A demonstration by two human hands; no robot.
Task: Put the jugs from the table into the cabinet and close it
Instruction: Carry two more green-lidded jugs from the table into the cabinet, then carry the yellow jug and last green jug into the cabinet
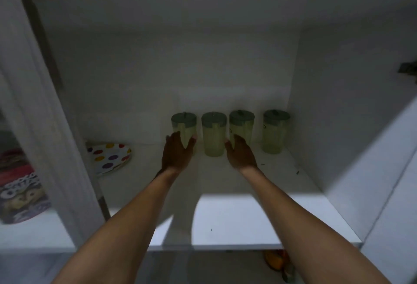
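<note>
Several pale green jugs with dark green lids stand in a row at the back of the white cabinet shelf point(225, 220). My left hand point(177, 154) is wrapped around the handle of the leftmost jug point(184, 124). My right hand point(240, 154) grips the third jug point(241, 123) low on its body. Between my hands stands the second jug point(214, 135), untouched. The rightmost jug point(274, 131) stands apart near the cabinet's right wall. All jugs are upright.
A white plate with coloured dots point(110, 156) lies at the shelf's left back. The cabinet divider point(45, 108) rises on the left, with a cereal box point(20, 193) beyond it. An open door point(388, 171) stands at the right. Orange items point(276, 261) lie below the shelf.
</note>
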